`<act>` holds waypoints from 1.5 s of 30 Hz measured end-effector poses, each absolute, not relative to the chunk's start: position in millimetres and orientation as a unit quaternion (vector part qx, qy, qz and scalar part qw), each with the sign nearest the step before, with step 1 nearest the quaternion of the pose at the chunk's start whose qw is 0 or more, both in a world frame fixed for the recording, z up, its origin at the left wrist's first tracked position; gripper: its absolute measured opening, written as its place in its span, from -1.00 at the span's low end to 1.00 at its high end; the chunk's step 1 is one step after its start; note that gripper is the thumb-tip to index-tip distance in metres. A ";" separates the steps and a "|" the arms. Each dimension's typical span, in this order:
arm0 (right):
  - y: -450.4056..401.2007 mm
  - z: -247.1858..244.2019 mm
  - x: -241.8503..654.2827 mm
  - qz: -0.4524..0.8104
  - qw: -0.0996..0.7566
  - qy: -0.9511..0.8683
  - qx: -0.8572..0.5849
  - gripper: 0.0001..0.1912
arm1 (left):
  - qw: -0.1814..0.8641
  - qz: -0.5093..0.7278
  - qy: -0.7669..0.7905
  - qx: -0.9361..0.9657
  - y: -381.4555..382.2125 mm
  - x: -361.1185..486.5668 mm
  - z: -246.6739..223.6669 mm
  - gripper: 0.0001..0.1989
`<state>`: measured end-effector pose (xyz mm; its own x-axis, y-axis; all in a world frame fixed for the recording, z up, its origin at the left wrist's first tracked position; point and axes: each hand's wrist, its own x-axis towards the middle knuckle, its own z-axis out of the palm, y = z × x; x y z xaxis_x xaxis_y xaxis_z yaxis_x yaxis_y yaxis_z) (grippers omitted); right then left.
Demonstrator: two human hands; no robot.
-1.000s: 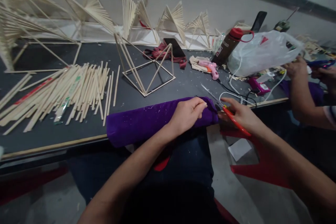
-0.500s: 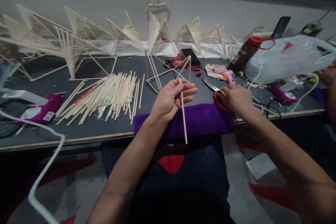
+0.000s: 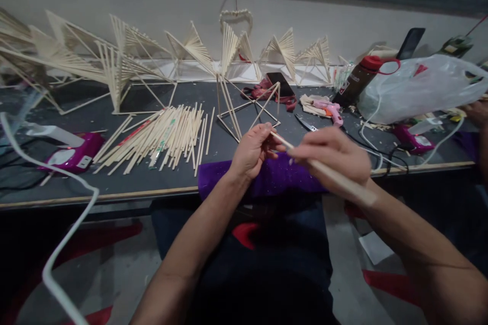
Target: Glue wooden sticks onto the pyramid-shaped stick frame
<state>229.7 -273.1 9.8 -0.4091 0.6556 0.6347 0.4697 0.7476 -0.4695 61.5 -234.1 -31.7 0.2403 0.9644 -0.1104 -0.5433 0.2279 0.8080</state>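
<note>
A thin pale wooden stick [image 3: 339,180] slants across both hands over the purple cloth [image 3: 217,175]. My left hand [image 3: 252,150] is closed in a pinch at the stick's upper left end. Blurred by motion, my right hand [image 3: 333,157] has its fingers closed around the stick farther along, and the stick's other end juts out past the wrist. Scissors [image 3: 305,122] lie on the table just behind my right hand; their blades show and the handles are hidden. Beyond my left hand stands an open frame of glued sticks [image 3: 232,111].
A pile of loose sticks [image 3: 179,137] lies left. Stick structures [image 3: 198,51] line the wall. A pink glue gun [image 3: 331,110], phone [image 3: 280,84], brown bottle [image 3: 356,81] and plastic bag [image 3: 419,86] sit behind. A white cable [image 3: 68,228] hangs over the left edge.
My right hand has left the scissors and moved left onto the stick. The stick, hanging down from my left hand before, has swung up to slant rightward. The view has shifted slightly.
</note>
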 end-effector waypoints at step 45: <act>-133.9 18.7 155.5 0.412 0.600 -0.668 -0.156 -0.69 | 0.176 0.474 0.640 0.578 -246.8 -32.3 -41.6 -0.88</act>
<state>155.5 -133.9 18.7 -0.2309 0.7020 0.6737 -0.2865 0.6126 -0.7366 -32.3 -246.8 -41.6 -0.2686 0.9074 0.3232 0.5726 -0.1194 0.8111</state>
